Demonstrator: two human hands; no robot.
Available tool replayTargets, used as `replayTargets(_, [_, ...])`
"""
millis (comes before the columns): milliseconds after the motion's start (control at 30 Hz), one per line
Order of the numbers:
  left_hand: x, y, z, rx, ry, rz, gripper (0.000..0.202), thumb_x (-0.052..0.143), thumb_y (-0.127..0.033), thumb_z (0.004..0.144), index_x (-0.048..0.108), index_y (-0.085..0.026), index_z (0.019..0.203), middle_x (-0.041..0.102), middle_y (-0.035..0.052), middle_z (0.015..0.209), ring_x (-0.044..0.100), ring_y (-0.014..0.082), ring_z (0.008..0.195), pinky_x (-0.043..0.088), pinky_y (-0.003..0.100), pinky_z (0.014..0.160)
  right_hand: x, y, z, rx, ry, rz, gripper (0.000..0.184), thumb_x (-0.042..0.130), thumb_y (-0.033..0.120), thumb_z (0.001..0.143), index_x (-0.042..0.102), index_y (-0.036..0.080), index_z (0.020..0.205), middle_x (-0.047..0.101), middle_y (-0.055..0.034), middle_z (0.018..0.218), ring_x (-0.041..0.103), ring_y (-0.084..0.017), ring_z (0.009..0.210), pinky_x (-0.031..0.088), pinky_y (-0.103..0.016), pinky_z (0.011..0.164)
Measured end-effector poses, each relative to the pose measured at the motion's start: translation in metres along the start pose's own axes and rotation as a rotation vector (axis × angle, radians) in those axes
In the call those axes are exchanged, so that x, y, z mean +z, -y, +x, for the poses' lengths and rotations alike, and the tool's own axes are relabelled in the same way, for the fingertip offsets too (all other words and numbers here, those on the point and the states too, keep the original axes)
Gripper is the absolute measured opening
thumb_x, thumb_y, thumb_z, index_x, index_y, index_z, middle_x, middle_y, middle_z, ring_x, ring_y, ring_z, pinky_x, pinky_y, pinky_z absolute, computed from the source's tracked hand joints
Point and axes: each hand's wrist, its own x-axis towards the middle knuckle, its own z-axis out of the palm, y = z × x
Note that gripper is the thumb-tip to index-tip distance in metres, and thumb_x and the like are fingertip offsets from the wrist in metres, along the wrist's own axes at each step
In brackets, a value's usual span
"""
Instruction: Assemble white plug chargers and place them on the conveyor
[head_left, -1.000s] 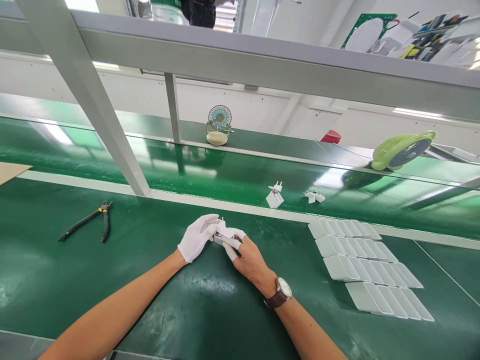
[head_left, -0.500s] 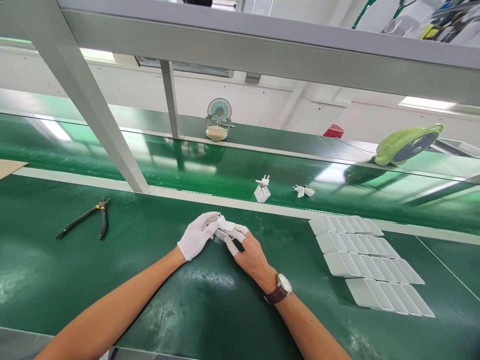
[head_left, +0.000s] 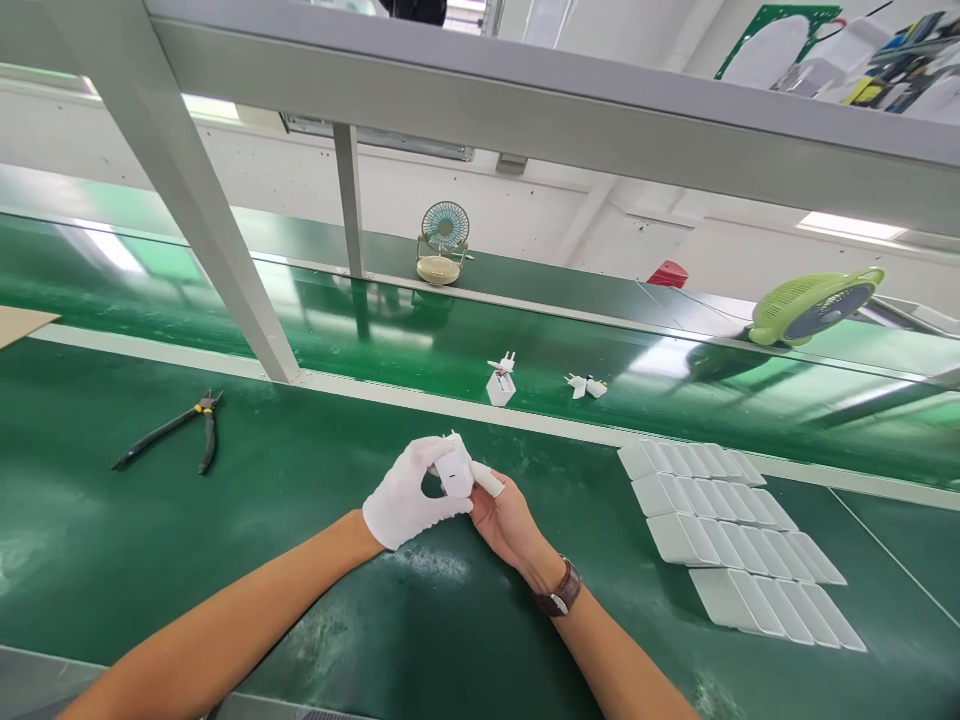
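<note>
Between my two hands, above the green work surface, is a small white plug adapter (head_left: 454, 470) with pins at its top end. My left hand (head_left: 405, 497), in a white glove, curls its thumb and fingers around the adapter's left side. White finger covers show on my right hand (head_left: 504, 508), which grips the adapter from the right; part of its grip is hidden. Beyond them, on the conveyor belt (head_left: 420, 350), stands a white housing (head_left: 501, 388) with a pinned part on top. Another pair of white plug parts (head_left: 586, 386) lies to its right.
White housings (head_left: 739, 530) are lined up in several rows at right. Pliers (head_left: 176, 430) with dark handles lie open at left. A slanted metal post (head_left: 202, 230) meets the table rail. A small fan (head_left: 442, 245) and a green fan (head_left: 814, 308) stand behind the belt.
My hands have turned the adapter, so its flat white face now shows instead of its inside. The parts on the belt have shifted slightly left.
</note>
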Motion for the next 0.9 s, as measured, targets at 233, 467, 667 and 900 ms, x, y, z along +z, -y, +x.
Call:
replayTargets(233, [-0.002, 0.005, -0.001, 0.026, 0.020, 0.032, 0.065, 0.080, -0.039, 0.077, 0.050, -0.027, 0.133, 0.060, 0.0110, 0.124, 0.066, 0.0245, 0.104, 0.060, 0.039, 0.082, 0.002, 0.000, 0.000, 0.027, 0.053, -0.025, 0.023, 0.076, 0.042, 0.080, 0.070, 0.019, 0.079, 0.068, -0.0017, 0.075, 0.055, -0.015, 0.061, 0.046, -0.027, 0.054])
replayTargets(467, [-0.003, 0.007, -0.002, -0.094, 0.080, 0.023, 0.063, 0.081, -0.040, 0.074, 0.054, -0.027, 0.130, 0.061, 0.0107, 0.126, 0.065, 0.0265, 0.108, 0.058, 0.042, 0.089, -0.002, -0.004, 0.002, -0.082, 0.078, -0.248, 0.032, 0.063, 0.047, 0.090, 0.074, 0.018, 0.094, 0.072, -0.0064, 0.080, 0.065, -0.021, 0.069, 0.054, -0.033, 0.059])
replayTargets(667, [-0.003, 0.011, 0.002, -0.181, 0.135, 0.106, 0.079, 0.085, -0.027, 0.065, 0.050, -0.026, 0.136, 0.060, 0.0106, 0.131, 0.058, 0.0305, 0.121, 0.049, 0.046, 0.103, -0.015, 0.001, 0.004, -0.405, -0.022, -0.603, 0.034, 0.062, 0.045, 0.092, 0.071, 0.022, 0.116, 0.072, -0.0093, 0.113, 0.068, -0.028, 0.101, 0.060, -0.044, 0.085])
replayTargets(900, [-0.007, 0.018, 0.012, -0.378, 0.240, 0.146, 0.049, 0.080, -0.033, 0.068, 0.067, -0.025, 0.115, 0.068, 0.0035, 0.092, 0.065, 0.0242, 0.087, 0.055, 0.039, 0.081, -0.022, 0.001, -0.001, -0.890, 0.110, -1.369, 0.045, 0.053, 0.016, 0.095, 0.054, 0.029, 0.138, 0.065, -0.0096, 0.127, 0.064, -0.024, 0.118, 0.056, -0.042, 0.101])
